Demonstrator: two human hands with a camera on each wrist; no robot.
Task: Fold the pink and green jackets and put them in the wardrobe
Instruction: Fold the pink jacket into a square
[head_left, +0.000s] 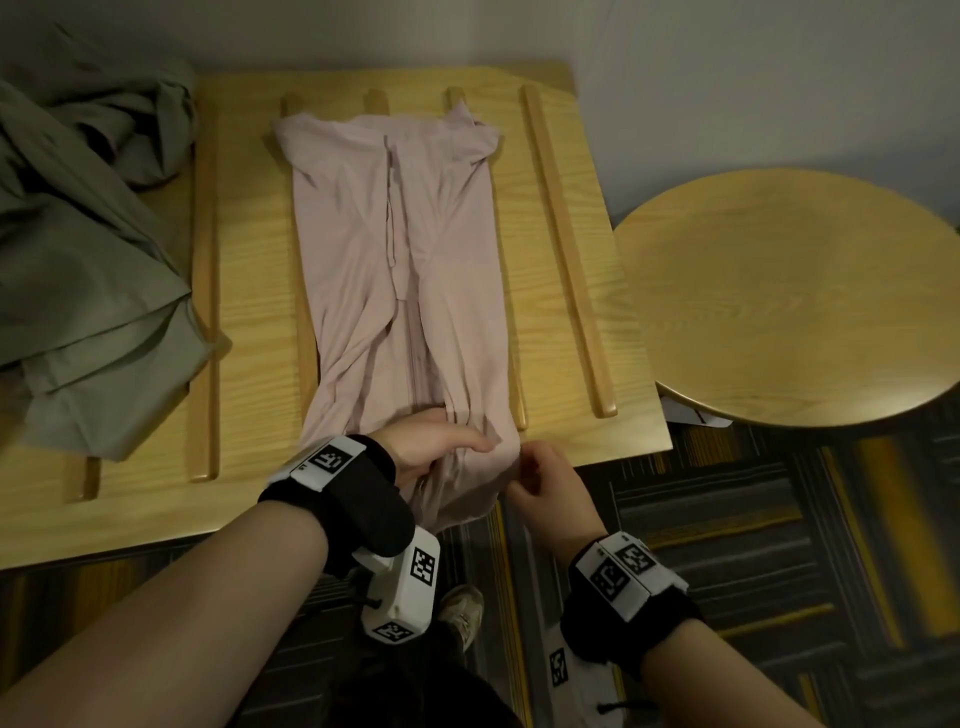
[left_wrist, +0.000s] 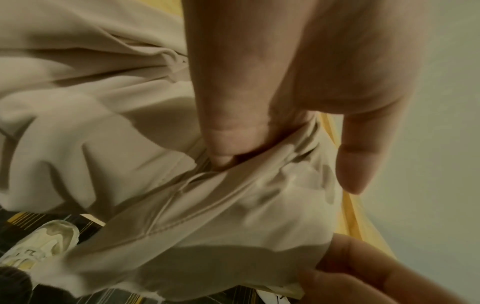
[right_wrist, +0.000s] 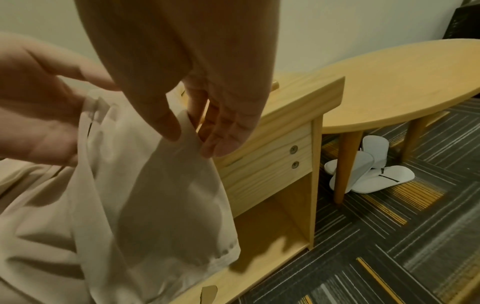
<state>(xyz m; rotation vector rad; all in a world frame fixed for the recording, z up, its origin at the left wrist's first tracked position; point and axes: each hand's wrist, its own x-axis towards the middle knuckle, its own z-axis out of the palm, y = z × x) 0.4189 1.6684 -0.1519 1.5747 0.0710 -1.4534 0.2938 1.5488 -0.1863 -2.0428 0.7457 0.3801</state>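
The pink jacket (head_left: 400, 270) lies lengthwise as a narrow strip on the slatted wooden bench (head_left: 249, 291), its near end hanging over the front edge. My left hand (head_left: 431, 447) grips bunched fabric at that near end, thumb dug into a fold of the pink jacket (left_wrist: 182, 195). My right hand (head_left: 540, 478) pinches the hem corner of the pink jacket (right_wrist: 161, 185) between thumb and fingers, just off the bench edge. The green jacket (head_left: 88, 249) lies crumpled on the bench's left end.
A round wooden table (head_left: 789, 296) stands close on the right, with white slippers (right_wrist: 374, 170) on the carpet under it. The bench has an open shelf below. A wall runs behind. My shoe (head_left: 462, 613) is on the striped carpet.
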